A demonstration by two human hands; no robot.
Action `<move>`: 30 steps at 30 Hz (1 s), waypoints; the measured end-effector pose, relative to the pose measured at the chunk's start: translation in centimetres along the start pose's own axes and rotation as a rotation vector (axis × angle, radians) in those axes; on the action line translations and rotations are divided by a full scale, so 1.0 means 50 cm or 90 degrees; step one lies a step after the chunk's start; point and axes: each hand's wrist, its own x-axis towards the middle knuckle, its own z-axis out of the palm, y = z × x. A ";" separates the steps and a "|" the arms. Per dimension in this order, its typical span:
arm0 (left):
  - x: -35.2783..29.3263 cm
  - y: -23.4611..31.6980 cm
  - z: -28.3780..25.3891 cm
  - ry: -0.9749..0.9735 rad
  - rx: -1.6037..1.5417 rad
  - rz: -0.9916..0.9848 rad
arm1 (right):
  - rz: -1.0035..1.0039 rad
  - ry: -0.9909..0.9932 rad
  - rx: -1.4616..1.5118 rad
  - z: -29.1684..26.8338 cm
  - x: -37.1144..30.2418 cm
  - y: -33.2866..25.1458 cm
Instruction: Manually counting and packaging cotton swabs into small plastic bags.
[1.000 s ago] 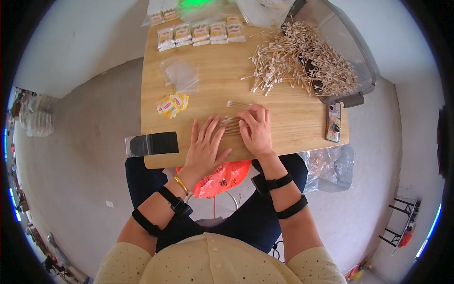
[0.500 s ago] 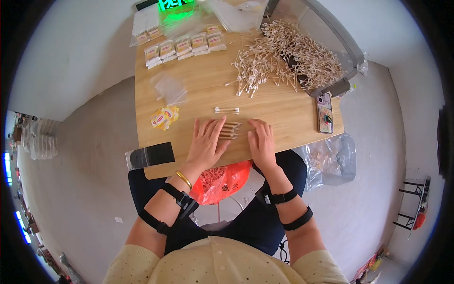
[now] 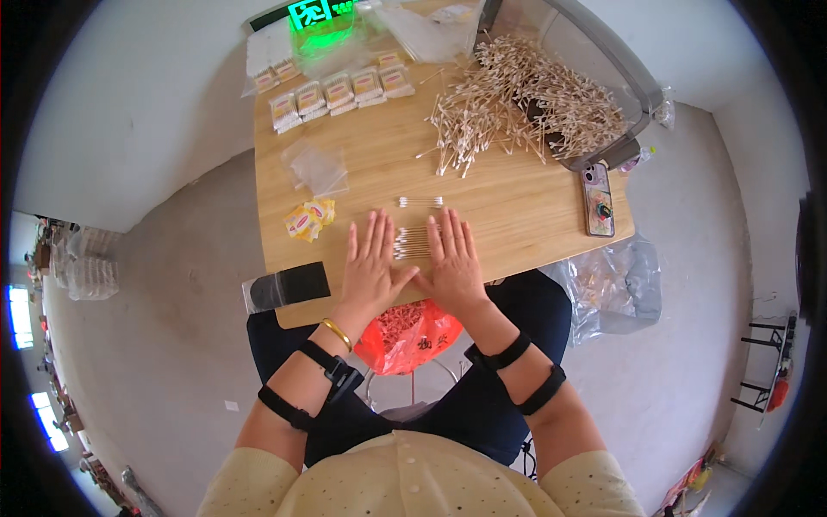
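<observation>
Left hand (image 3: 370, 265): mine lies flat, fingers extended, gripping nothing.
Right hand (image 3: 453, 263): my fingers stretch out likewise, gripping nothing.
Row of cotton swabs (image 3: 413, 244): lies between my hands on the surface (image 3: 534, 202).
Small swab group (image 3: 420, 202): sits just ahead of my hands.

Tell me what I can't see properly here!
In the head view:
Left hand and right hand: palms hidden by their own backs.
Lined-up swabs: too small to count surely.
Piled swabs: bottom ones hidden by those above.
Grey bin: far end cut off by the upper edge.
Red bag: top hidden by the tabletop.
</observation>
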 end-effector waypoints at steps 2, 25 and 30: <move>0.003 0.015 0.010 0.007 -0.019 -0.018 | -0.001 0.015 -0.023 0.022 0.003 -0.019; -0.094 -0.063 -0.054 0.112 -0.243 -0.141 | 0.005 -0.004 -0.018 0.000 0.003 -0.036; -0.195 -0.144 -0.106 0.171 -0.170 -0.215 | 0.007 -0.003 -0.028 0.003 0.004 -0.043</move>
